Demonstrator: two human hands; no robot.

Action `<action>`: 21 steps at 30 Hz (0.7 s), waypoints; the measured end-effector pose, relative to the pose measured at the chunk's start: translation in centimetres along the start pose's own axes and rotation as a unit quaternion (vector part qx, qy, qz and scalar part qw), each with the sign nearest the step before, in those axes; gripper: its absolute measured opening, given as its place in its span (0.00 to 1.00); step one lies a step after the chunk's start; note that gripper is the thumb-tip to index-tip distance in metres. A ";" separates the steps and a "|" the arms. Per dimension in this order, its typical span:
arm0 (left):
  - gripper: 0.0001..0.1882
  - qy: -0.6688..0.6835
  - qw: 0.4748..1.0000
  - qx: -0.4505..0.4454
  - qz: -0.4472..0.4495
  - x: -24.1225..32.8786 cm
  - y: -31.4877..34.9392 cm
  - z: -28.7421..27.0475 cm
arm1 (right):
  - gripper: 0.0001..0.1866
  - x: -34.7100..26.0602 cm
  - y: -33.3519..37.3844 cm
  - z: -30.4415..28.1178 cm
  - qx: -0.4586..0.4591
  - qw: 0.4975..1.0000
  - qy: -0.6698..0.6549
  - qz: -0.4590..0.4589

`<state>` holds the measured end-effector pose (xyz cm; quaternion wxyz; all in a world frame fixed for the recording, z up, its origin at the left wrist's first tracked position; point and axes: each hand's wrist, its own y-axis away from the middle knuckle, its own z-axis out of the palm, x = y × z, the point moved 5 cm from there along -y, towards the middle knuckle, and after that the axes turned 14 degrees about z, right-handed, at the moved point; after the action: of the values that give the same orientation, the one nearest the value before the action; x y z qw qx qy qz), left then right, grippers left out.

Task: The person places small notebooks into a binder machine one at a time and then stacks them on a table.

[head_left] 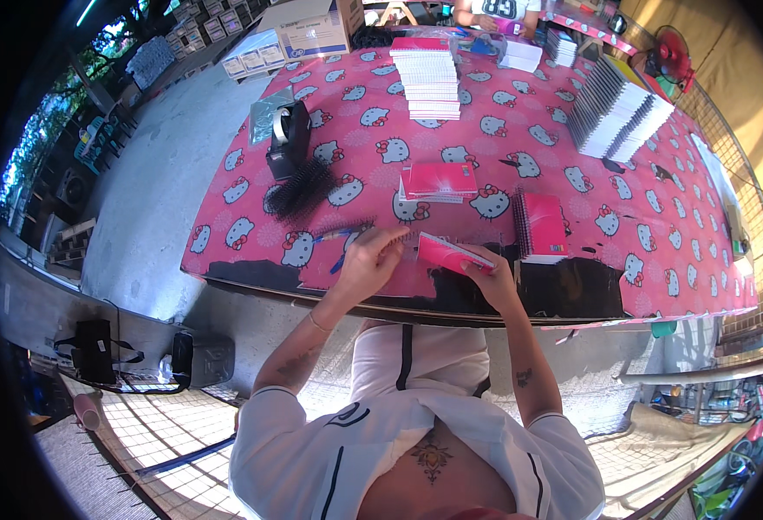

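My right hand [492, 282] grips a pink-covered notebook [451, 253] by its right end, tilted above the near edge of the table. Just left of it, my left hand [374, 260] is closed, fingers curled and pinched near the notebook's left end; what they hold, if anything, is too small to make out. Beside my left wrist lies a blue-handled tool [338, 262], partly covered by the hand. Beyond my hands rests a small stack of pink notebooks [442, 179]. To the right is a pile of pink notebooks [544, 227] with dark spiral coils along its left side.
A heap of black wire coils [302, 189] lies at the left, next to a black tape dispenser [290, 139]. Farther back stand a tall notebook stack [426, 82], spiral-bound stacks [616, 108] and a cardboard box [312, 30]. Another person [498, 13] sits across the pink-patterned table [355, 117].
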<state>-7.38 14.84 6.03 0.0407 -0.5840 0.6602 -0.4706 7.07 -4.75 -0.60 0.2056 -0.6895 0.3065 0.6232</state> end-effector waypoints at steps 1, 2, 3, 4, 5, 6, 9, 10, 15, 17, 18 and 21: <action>0.09 0.000 1.000 0.006 -0.003 0.0 0.2 0.3 | 0.16 0.0 0.0 0.0 -0.001 1.000 -0.001 0.001; 0.09 0.001 1.000 0.012 -0.005 -0.2 0.4 0.6 | 0.16 0.1 0.0 0.0 -0.002 1.000 0.004 -0.001; 0.09 0.000 1.000 0.019 -0.007 -0.2 0.4 0.8 | 0.16 0.0 -0.1 0.0 -0.002 1.000 0.008 -0.003; 0.09 0.013 0.999 0.031 -0.008 -0.3 0.4 1.0 | 0.16 -0.1 -0.1 0.0 -0.003 1.000 0.013 -0.006; 0.09 0.027 0.999 0.044 -0.009 -0.3 0.4 1.1 | 0.16 -0.1 -0.1 0.0 -0.003 1.000 0.008 -0.003; 0.10 0.040 0.998 0.055 -0.009 -0.4 0.4 1.2 | 0.16 -0.1 -0.1 0.1 -0.002 1.000 0.002 -0.001; 0.09 0.063 0.996 0.049 -0.034 -0.7 0.5 1.6 | 0.16 0.1 -0.2 0.1 -0.001 1.000 -0.008 0.008; 0.09 0.037 0.998 0.022 -0.047 -1.0 0.5 1.8 | 0.16 0.2 -0.1 0.1 -0.001 1.000 -0.010 0.013; 0.09 -0.010 0.989 -0.084 -0.123 -3.0 0.0 1.8 | 0.15 -0.3 0.0 0.1 -0.008 1.000 0.005 -0.008; 0.10 0.033 0.996 -0.080 -0.025 -2.3 -1.3 1.4 | 0.15 -0.3 0.1 0.0 -0.015 1.000 0.013 -0.013; 0.10 0.053 0.995 -0.077 0.024 -1.8 -2.0 1.0 | 0.15 -0.4 0.1 0.0 -0.016 1.000 0.022 -0.015; 0.11 0.053 0.985 -0.143 0.079 -1.1 -3.0 0.7 | 0.15 -0.5 0.2 0.0 -0.024 0.999 0.026 -0.011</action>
<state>-4.38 15.66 7.11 -0.0412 -0.5037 0.7662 -0.3969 6.92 -4.78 -0.12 0.1877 -0.7136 0.2889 0.6100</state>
